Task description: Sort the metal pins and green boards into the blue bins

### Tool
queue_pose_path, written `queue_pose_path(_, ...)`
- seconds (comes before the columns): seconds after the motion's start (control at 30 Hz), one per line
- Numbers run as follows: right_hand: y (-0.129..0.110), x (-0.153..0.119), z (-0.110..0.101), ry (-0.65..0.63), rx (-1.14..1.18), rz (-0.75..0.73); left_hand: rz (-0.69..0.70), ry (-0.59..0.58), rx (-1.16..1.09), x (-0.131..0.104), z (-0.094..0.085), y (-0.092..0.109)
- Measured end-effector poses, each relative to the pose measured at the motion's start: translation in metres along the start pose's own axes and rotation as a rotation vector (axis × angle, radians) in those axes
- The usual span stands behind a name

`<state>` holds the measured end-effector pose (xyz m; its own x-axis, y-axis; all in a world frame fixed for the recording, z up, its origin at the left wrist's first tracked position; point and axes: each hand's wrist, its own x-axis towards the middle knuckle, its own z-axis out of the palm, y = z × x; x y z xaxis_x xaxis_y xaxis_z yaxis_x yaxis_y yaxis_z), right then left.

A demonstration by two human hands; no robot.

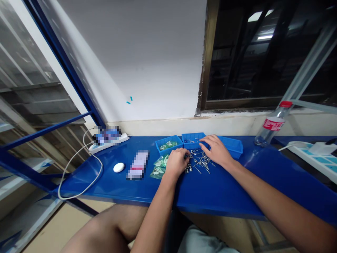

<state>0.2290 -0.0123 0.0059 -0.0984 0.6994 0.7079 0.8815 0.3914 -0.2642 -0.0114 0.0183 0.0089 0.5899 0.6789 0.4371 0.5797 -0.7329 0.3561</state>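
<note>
Loose metal pins or rivets point(202, 162) lie in a pile on the blue table, between my two hands. My left hand point(177, 161) is curled at the pile's left side, its fingers round small dark pieces I cannot make out. My right hand point(214, 149) hovers over the pile's upper right, thumb and forefinger apart, near the middle blue bin point(193, 144), which has a few metal pieces inside. The left blue bin point(168, 144) contains green-and-white packets. More green bags point(158, 172) rest beside my left hand. A third blue bin point(233, 147) is partly behind my right hand.
A clear bottle with a red cap point(272, 124) stands at the back right, near a power strip point(310, 151). On the left are a blurred flat item point(138, 164), a white oval object point(119, 167), a white cable point(101, 168) and another power strip point(109, 143).
</note>
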Motion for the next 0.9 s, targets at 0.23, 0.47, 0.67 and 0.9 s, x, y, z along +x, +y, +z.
queue_pose_path(0.23, -0.024, -0.003, -0.003, 0.005, 0.184, -0.051, 0.04, 0.131, -0.243, 0.002, 0.0, 0.004)
queue_pose_path(0.47, -0.037, -0.009, 0.008, -0.062, 0.373, 0.067, 0.081, 0.198, -0.391, 0.003, 0.001, 0.006)
queue_pose_path(0.67, -0.033, -0.01, 0.015, -0.061, 0.407, 0.107, 0.087, 0.178, -0.416, 0.003, 0.006, 0.005)
queue_pose_path(0.9, -0.037, -0.007, 0.008, -0.108, 0.319, 0.028, 0.056, 0.176, -0.3, 0.003, 0.005, 0.008)
